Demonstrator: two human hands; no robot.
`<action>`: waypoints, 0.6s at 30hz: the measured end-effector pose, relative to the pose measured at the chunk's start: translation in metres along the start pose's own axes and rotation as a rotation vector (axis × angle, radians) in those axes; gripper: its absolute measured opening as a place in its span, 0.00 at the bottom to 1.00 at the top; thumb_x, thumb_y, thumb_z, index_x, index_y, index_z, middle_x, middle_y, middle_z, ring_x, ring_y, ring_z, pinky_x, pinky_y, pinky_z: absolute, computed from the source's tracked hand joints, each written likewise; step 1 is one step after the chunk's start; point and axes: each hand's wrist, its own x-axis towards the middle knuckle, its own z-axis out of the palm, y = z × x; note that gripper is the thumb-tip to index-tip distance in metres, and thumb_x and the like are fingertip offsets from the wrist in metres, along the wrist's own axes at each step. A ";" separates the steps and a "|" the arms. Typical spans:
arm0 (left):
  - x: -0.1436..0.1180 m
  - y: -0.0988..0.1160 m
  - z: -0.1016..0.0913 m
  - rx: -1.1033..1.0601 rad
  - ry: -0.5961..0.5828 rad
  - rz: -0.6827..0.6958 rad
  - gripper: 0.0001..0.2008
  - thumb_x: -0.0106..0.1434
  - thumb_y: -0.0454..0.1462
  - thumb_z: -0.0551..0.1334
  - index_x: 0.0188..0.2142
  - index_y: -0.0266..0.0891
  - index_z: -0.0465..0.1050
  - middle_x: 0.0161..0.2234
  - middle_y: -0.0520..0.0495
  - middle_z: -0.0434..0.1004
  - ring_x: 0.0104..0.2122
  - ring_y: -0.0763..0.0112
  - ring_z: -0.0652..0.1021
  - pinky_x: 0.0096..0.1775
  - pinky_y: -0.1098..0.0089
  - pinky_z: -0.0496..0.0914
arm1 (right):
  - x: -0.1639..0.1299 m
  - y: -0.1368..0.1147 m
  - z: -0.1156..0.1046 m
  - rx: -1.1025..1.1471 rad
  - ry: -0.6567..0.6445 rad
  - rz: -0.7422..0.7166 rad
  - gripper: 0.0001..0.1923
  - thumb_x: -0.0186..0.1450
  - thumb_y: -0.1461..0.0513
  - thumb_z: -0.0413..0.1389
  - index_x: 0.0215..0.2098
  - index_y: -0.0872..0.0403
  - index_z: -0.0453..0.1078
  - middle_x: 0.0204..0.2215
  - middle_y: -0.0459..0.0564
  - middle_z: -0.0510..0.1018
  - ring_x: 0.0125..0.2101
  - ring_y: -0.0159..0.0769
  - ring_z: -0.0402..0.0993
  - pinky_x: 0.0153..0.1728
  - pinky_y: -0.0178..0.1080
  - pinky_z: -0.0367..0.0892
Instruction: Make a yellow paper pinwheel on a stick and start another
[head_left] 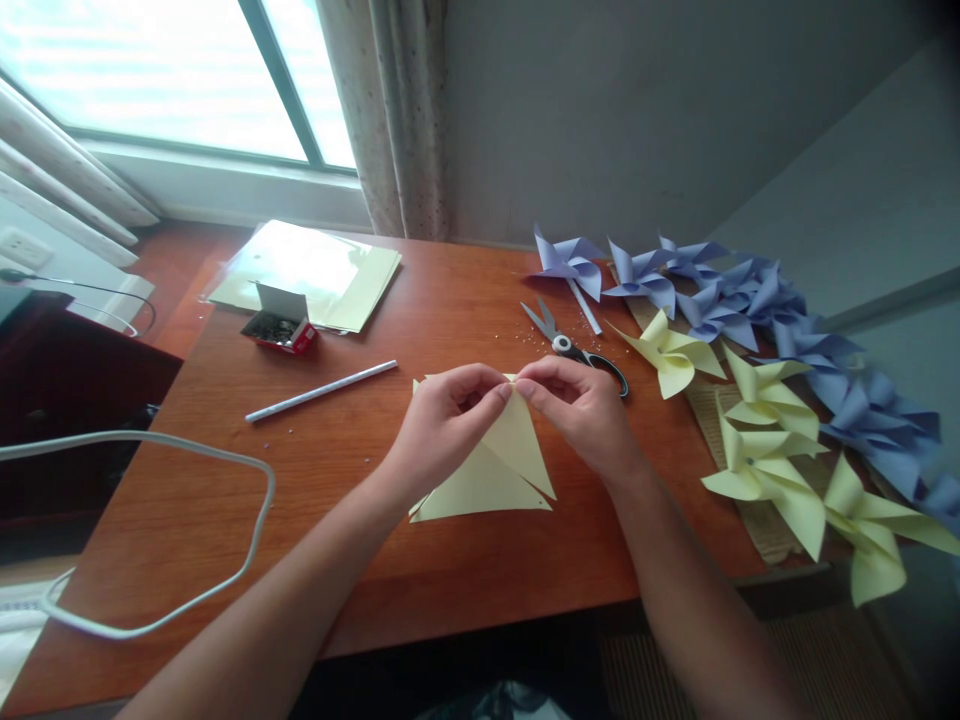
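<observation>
A square of pale yellow paper (480,485) with slits running in from its corners lies on the wooden table in front of me. My left hand (454,405) pinches its far edge between thumb and fingers. Close beside it, my right hand (574,400) pinches the same paper, the fingertips of both hands almost touching. A small dark hole shows near the paper's lower right corner. Just beyond my right hand lie scissors (562,342) with black and grey handles, blades apart. To the left rests a pale paper stick (322,390).
An opened small red box (281,330) of dark bits stands before a stack of yellow sheets (367,290). Yellow pinwheels (757,465) and purple pinwheels (712,310) crowd the right side on cardboard. A white cable (262,520) loops over the table's left side.
</observation>
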 end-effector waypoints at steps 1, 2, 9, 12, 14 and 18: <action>0.000 0.000 0.000 0.001 -0.001 0.001 0.14 0.66 0.45 0.63 0.33 0.35 0.76 0.28 0.49 0.73 0.28 0.72 0.69 0.30 0.72 0.63 | 0.000 0.000 0.000 -0.014 0.002 -0.007 0.07 0.63 0.57 0.66 0.35 0.51 0.78 0.34 0.47 0.82 0.36 0.38 0.79 0.39 0.39 0.74; 0.000 0.000 0.000 0.002 -0.001 0.002 0.14 0.66 0.45 0.63 0.33 0.36 0.76 0.28 0.49 0.74 0.28 0.72 0.69 0.30 0.72 0.63 | 0.000 0.000 0.000 -0.028 0.005 -0.015 0.07 0.63 0.57 0.66 0.35 0.51 0.78 0.34 0.47 0.82 0.36 0.38 0.79 0.39 0.39 0.74; 0.000 0.000 0.001 0.023 0.008 0.013 0.13 0.65 0.45 0.64 0.33 0.36 0.76 0.27 0.49 0.74 0.27 0.72 0.71 0.30 0.72 0.65 | 0.000 0.000 0.000 -0.119 0.020 -0.065 0.07 0.65 0.56 0.64 0.34 0.51 0.78 0.34 0.48 0.82 0.36 0.39 0.79 0.39 0.41 0.75; 0.000 0.000 0.001 0.026 0.009 0.018 0.13 0.65 0.45 0.64 0.33 0.36 0.76 0.28 0.48 0.75 0.28 0.72 0.71 0.30 0.72 0.65 | 0.000 -0.001 0.000 -0.140 0.018 -0.082 0.07 0.65 0.56 0.63 0.34 0.51 0.78 0.34 0.48 0.82 0.36 0.39 0.79 0.39 0.41 0.75; 0.000 0.000 0.001 0.027 0.008 0.017 0.13 0.65 0.45 0.64 0.33 0.36 0.76 0.28 0.48 0.75 0.28 0.71 0.72 0.31 0.72 0.66 | 0.000 -0.001 0.000 -0.145 0.013 -0.096 0.06 0.66 0.57 0.63 0.35 0.51 0.78 0.34 0.48 0.82 0.36 0.38 0.78 0.39 0.40 0.74; 0.000 0.000 0.001 0.022 0.002 0.008 0.13 0.65 0.45 0.64 0.33 0.36 0.75 0.28 0.48 0.76 0.28 0.71 0.72 0.31 0.72 0.66 | 0.000 0.000 0.000 -0.154 0.009 -0.120 0.04 0.66 0.59 0.63 0.35 0.51 0.78 0.33 0.48 0.81 0.35 0.37 0.78 0.38 0.39 0.73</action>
